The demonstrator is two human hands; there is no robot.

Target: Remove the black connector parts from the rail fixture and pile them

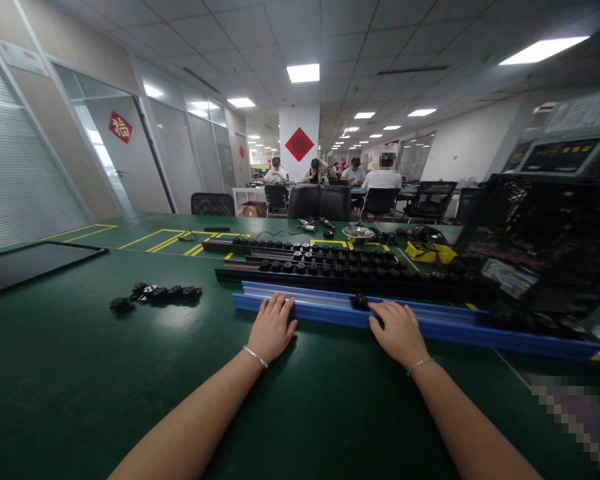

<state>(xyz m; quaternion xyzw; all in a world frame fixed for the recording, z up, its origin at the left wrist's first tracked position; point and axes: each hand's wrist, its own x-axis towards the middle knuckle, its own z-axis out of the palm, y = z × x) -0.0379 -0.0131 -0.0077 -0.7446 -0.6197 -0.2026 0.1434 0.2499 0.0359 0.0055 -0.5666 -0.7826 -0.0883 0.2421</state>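
Observation:
A long blue channel-shaped rail [325,321] lies across the green table in front of me. Near its left end, my left hand [272,328] is closed over the near wall, with fingertips on the channel and thumb on the near side. One small black part [360,301] sits inside the channel. My right hand [398,330] is open beside it, its index fingertip touching the part and its other fingers lying along the rail's near edge. More dark parts [525,321] fill the right end of the rail, too dim to tell apart.
Black rails [240,275] carrying rows of black parts lie behind the blue one. Loose black parts [167,295] are grouped on the left, near a black-framed panel [40,260]. Further back are a metal bowl [357,233] and a yellow tray [431,253]. People sit at far tables.

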